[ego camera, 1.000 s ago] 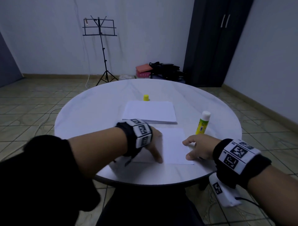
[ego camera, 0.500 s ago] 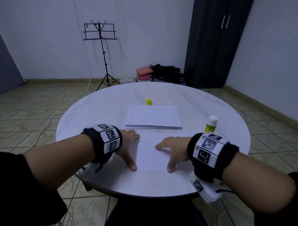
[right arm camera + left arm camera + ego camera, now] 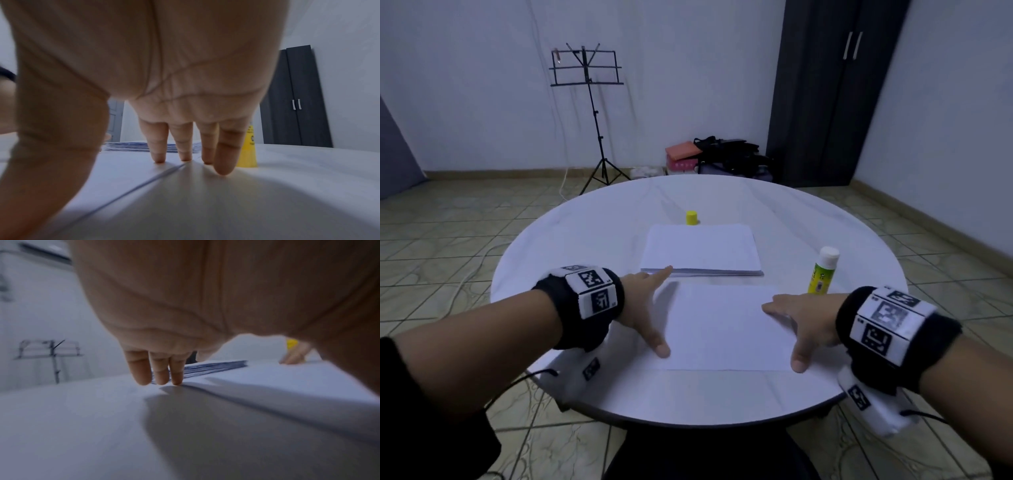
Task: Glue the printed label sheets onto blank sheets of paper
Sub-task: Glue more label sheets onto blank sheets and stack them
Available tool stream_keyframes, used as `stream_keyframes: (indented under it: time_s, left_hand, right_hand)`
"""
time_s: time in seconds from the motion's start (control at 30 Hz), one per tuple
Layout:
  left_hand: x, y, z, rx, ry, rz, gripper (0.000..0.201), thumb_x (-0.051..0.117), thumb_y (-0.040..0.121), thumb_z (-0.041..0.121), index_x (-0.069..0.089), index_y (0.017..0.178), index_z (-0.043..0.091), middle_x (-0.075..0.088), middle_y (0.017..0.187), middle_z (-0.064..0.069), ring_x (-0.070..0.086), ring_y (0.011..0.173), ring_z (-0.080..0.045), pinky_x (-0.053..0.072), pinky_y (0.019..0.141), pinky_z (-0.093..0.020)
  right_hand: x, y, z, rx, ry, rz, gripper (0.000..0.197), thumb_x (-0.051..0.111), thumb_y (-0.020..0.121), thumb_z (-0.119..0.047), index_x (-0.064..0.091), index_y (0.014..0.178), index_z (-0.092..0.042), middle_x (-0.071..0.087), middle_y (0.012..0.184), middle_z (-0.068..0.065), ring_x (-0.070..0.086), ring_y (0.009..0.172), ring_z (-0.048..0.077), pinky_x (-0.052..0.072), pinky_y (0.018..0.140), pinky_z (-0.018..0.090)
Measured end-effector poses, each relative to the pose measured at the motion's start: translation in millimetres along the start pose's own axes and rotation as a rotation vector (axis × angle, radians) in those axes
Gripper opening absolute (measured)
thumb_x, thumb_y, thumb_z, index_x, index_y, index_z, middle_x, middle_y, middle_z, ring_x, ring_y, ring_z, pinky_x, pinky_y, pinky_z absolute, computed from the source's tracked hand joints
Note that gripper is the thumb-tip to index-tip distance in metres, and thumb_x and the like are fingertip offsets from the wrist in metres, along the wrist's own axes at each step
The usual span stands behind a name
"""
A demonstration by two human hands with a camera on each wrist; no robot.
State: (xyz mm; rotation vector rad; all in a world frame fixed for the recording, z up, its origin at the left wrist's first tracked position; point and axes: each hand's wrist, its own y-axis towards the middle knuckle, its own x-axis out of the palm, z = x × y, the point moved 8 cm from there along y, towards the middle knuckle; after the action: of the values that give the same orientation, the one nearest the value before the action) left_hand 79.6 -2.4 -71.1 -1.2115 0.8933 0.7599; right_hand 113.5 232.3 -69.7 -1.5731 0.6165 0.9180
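From the head view we cannot read any print on the single sheet [image 3: 726,325] lying at the near side of the round table [image 3: 592,240], nor on the stack of paper [image 3: 702,251] just beyond it. Our left hand [image 3: 645,308] lies spread at the sheet's left edge, forefinger stretched toward the stack's near left corner, thumb on the sheet's near left part; it grasps nothing. Our right hand [image 3: 803,323] lies flat and spread on the sheet's right edge, thumb near the front corner, also grasping nothing. The glue stick [image 3: 822,270] stands upright just beyond the right hand, its foot hidden by it. A yellow cap [image 3: 691,217] stands behind the stack.

The left wrist view is blurred. The palm fills the top, and three straight fingertips [image 3: 141,374] come down at the sheet's far corner, in front of the stack's layered edge [image 3: 216,368]. Whether they press the sheet or the tabletop beside it, we cannot tell.

The right wrist view shows what the head view hides: four straight fingertips [image 3: 159,149] planted across the sheet's edge [image 3: 144,181], two on paper, the others apparently on bare table. The glue stick's yellow body [image 3: 247,154] stands just behind them, its top hidden.
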Motion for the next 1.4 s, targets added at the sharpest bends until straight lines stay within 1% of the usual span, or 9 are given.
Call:
stream_keyframes:
  time_s: [0.17,0.33,0.47,0.57,0.8,0.93,1.03,1.2,1.4]
  left_hand:
    - [-6.0,-5.5,-7.6,-0.051,-0.810,0.153,0.097,0.074,0.075,-0.002,0.021,0.147,0.035,0.051,0.102,-0.012,0.057,0.079,-0.026,0.052,0.067,-0.032]
    - [-3.4,-25.6,-2.8,0.061,-0.685,0.188,0.045,0.062,0.079,-0.011,0.062,0.100,0.029,0.057,0.083,-0.002,0.055,0.056,-0.011,0.051,0.057,-0.020]
    - [-22.5,-40.5,-7.3,0.174,-0.678,0.297,0.068,0.068,0.080,-0.003,0.046,0.127,0.041,0.061,0.118,0.005,0.067,0.089,-0.022,0.054,0.087,-0.030]
    - [-39.8,-39.1,-20.3,0.187,-0.714,0.352,0.071,0.069,0.079,-0.003,0.045,0.127,0.043,0.067,0.108,-0.004,0.068,0.090,-0.026,0.054,0.088,-0.034]
    - [-85.6,15.7,-44.0,0.052,-0.817,0.488,0.046,0.067,0.082,-0.001,0.060,0.125,0.015,0.066,0.079,0.001,0.061,0.064,-0.013,0.051,0.058,-0.014]
    - [-93.8,56.1,-43.7,-0.057,-0.541,0.359,0.068,0.073,0.081,0.027,0.042,0.141,0.023,0.058,0.127,-0.006,0.060,0.105,-0.021,0.049,0.089,-0.028]
    - [-86.7,79.6,-34.1,-0.094,-0.296,0.217,0.081,0.066,0.084,0.045,0.027,0.149,0.017,0.035,0.151,-0.005,0.035,0.137,-0.021,0.030,0.110,-0.029]
    - [-69.4,101.3,-34.4,-0.202,-0.133,0.114,0.117,0.059,0.057,0.085,0.030,0.144,0.013,0.042,0.141,-0.010,0.044,0.127,-0.028,0.038,0.103,-0.038]
    - [-60.9,92.4,-27.9,-0.199,-0.048,0.109,0.126,0.080,0.060,0.059,0.003,0.151,0.017,0.038,0.145,-0.007,0.042,0.131,-0.028,0.040,0.104,-0.040]
  right_hand:
    - [2.3,-4.6,-1.1,-0.009,0.083,-0.002,0.093,0.076,0.077,-0.019,0.018,0.150,-0.027,0.019,0.153,0.000,0.031,0.136,0.027,0.036,0.108,0.041]
    - [9.1,-11.2,1.1,0.000,0.212,0.033,0.074,0.073,0.070,-0.017,0.042,0.128,-0.051,0.017,0.152,0.005,0.048,0.120,0.021,0.049,0.094,0.030]
    - [-5.7,-10.1,-0.3,-0.022,0.574,0.192,0.039,0.075,0.077,-0.027,0.056,0.109,-0.039,0.052,0.122,-0.008,0.053,0.101,0.009,0.044,0.080,0.018]
    - [-20.0,-2.6,2.0,0.001,0.900,0.319,0.032,0.071,0.082,-0.016,0.062,0.112,-0.022,0.061,0.110,-0.003,0.053,0.074,0.007,0.039,0.061,0.016]
    - [-77.9,28.9,0.1,0.102,0.977,0.579,0.051,0.048,0.092,0.000,0.039,0.142,-0.003,0.040,0.146,0.010,0.043,0.131,0.025,0.037,0.099,0.025]
    - [-98.6,71.4,-0.6,0.202,0.793,0.485,0.014,0.054,0.088,-0.012,0.055,0.101,-0.016,0.040,0.125,0.005,0.048,0.109,0.022,0.041,0.081,0.024]
    - [-103.0,98.3,3.2,0.231,0.647,0.386,0.060,0.061,0.087,-0.029,0.038,0.139,-0.011,0.033,0.147,0.005,0.039,0.131,0.024,0.035,0.102,0.029]
    - [-96.3,115.3,4.0,0.232,0.436,0.240,0.106,0.064,0.072,-0.067,0.016,0.151,-0.014,0.023,0.155,0.007,0.027,0.141,0.024,0.026,0.113,0.035]
    - [-91.1,122.0,3.2,0.238,0.282,0.205,0.119,0.082,0.062,-0.043,0.005,0.151,-0.023,0.035,0.148,0.003,0.042,0.131,0.025,0.041,0.103,0.037]
